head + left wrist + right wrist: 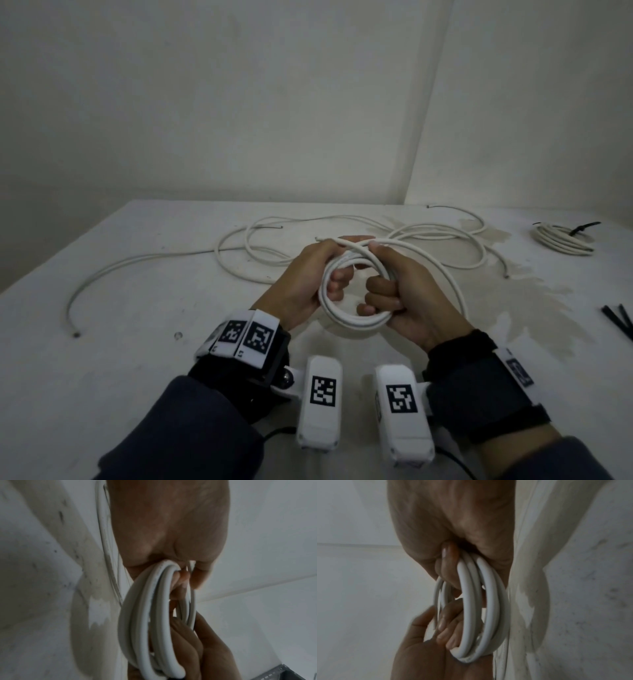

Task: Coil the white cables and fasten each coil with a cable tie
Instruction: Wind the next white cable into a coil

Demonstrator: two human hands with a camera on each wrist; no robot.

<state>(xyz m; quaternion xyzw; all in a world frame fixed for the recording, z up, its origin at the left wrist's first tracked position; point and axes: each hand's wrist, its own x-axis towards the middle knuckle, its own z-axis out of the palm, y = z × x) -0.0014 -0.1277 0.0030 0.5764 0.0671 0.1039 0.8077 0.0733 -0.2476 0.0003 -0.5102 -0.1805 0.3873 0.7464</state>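
Note:
A white cable coil [346, 317] of several turns hangs above the table between both hands. My left hand [317, 274] grips its left side, fingers curled through the ring. My right hand [394, 291] grips the right side, and a wider outer loop [452, 281] of the same cable swings round its back. The left wrist view shows the coil [145, 615] edge-on under my left hand [171, 534]. In the right wrist view my right hand [453, 527] grips the coil [479, 608], with the left hand's fingers [447, 635] below.
More loose white cable [260, 246] lies looped across the white table [137, 359] behind the hands, one end [76, 334] reaching far left. A finished coil with a black tie [561, 240] sits at the back right. Black cable ties [620, 320] lie at the right edge. Walls close in behind.

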